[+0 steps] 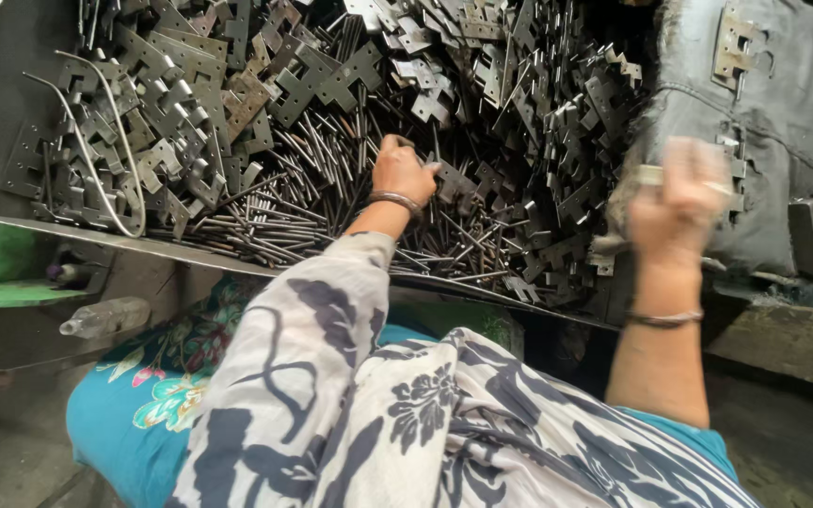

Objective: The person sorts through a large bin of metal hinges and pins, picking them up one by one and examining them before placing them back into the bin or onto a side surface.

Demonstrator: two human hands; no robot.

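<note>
At the far left a clear plastic bottle (105,317) lies below the edge of the desk (11,226), beside a bent wire rod (105,160) resting on the heap of hinge plates (237,85). The heap is large and unsorted, so most of the work looks undone. In the middle, the left hand (401,172) is pressed into the loose steel pins (331,202), fingers curled down among them; whether it has closed on any I cannot tell. At the right, well apart, the right hand (677,202) is raised and blurred, seemingly pinching a small metal piece (649,175) before a grey cloth sack (783,113).
</note>
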